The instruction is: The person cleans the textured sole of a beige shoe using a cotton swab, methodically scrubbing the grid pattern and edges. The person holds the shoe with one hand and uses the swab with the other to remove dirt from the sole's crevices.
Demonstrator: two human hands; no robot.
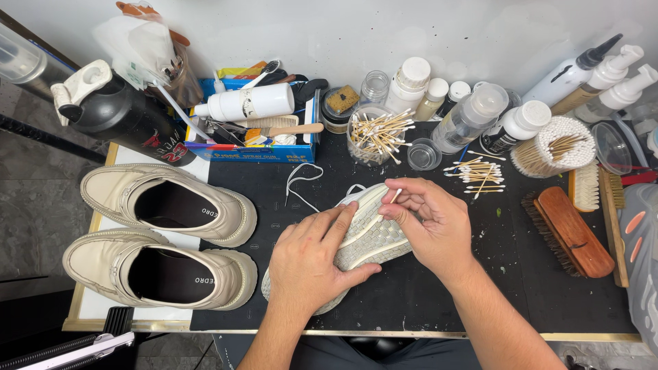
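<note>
Black matting [425,288] covers most of the workbench, set against a pale wall and crowded along its back edge with bottles and jars.

At the far left, off the mat on a white board, sit two cream leather loafers [164,236], smooth and glossy, with chunky soles and dark insides. Behind them lies a black bottle [123,116] with a white cap, and next to it a blue cardboard box [257,147] stuffed with brushes, a comb and a white tube.

Near the middle of the mat the left hand [308,260] lies flat and spread over a woven sneaker [370,236], fingers pressing its off-white basket-weave upper while the thumb hooks round the sole edge. The shoe lies on its side, a thin white lace [301,179] trailing behind it. The right hand [432,223] curls over the shoe's heel end, thumb and forefinger pinched on a cotton swab [395,196] whose tip points up; the other fingers are loosely bent.

Behind the hands stands a clear jar of cotton swabs [375,133], with loose swabs [480,173] scattered to its right. Further right lies a wooden brush [569,233] with dark bristles, then a round tub of swabs [558,145].
</note>
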